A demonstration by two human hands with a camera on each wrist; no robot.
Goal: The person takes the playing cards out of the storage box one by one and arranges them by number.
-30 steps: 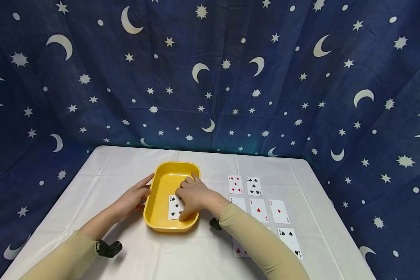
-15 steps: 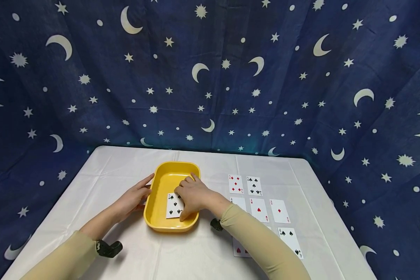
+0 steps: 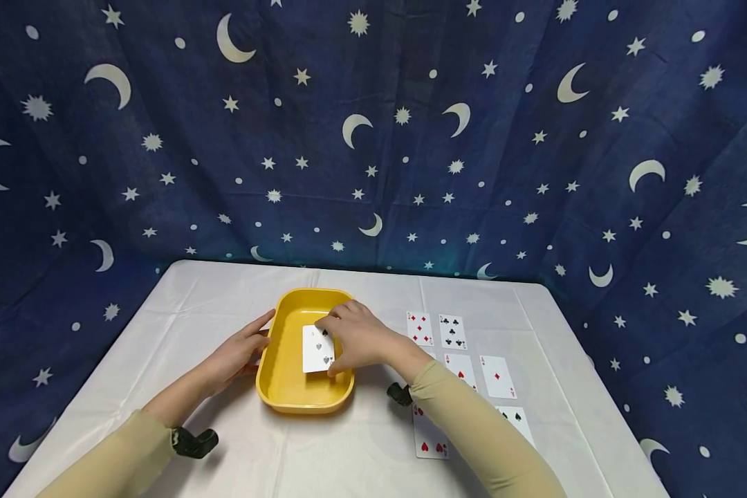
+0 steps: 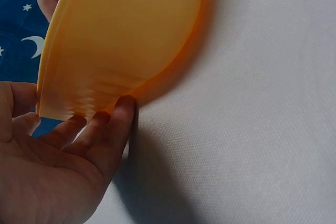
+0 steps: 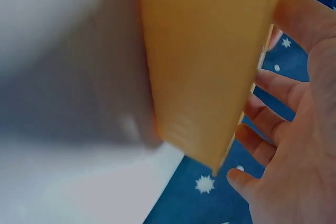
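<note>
A yellow tray stands on the white table, slightly left of centre. Against its left side rests my left hand, thumb at the rim and fingertips on the outer wall in the left wrist view. My right hand reaches over the tray's right rim. Between its thumb and fingers it holds a white playing card with black spades, tilted inside the tray. The card's rank is blurred and partly covered. In the right wrist view the right fingers are bent beyond the tray's rim, where the card is mostly hidden.
Right of the tray lie playing cards in rows. A five of diamonds and a five of clubs are at the back. An ace of diamonds and a hearts card lie nearer; the right forearm covers some cards. A patterned blue curtain hangs behind.
My right hand has risen and moved slightly right and back. The card, earlier low in the tray and showing as the five of spades, is now raised and tilted. The left hand has stayed still.
</note>
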